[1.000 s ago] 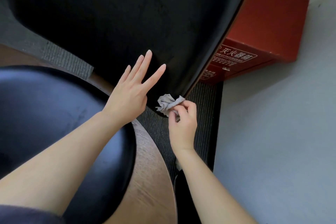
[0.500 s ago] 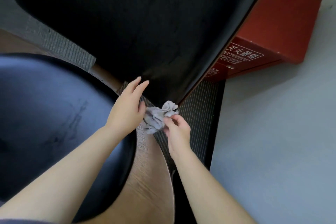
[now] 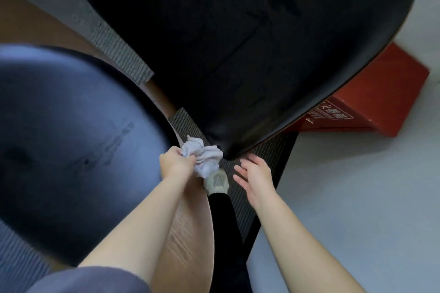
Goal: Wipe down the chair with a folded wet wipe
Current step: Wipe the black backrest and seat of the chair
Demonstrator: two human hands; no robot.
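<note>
A black padded chair back (image 3: 238,43) fills the upper middle of the view, and its dark seat (image 3: 71,145) bulges at the left. My left hand (image 3: 175,165) grips a crumpled grey wet wipe (image 3: 204,156) just below the lower corner of the chair back. My right hand (image 3: 256,173) hovers beside that corner with its fingers spread and nothing in it. The wipe looks bunched rather than flat.
A red fire-extinguisher box (image 3: 371,107) stands on the pale floor (image 3: 357,209) at the right, behind the chair back. A grey ribbed mat (image 3: 252,188) lies under the chair. My shoe (image 3: 216,182) and dark trouser leg show between my arms. The chair's wooden rim (image 3: 188,233) curves below.
The wipe has passed from my right hand to my left hand. My left hand came off the chair back and dropped to its lower corner; my right hand let go and opened.
</note>
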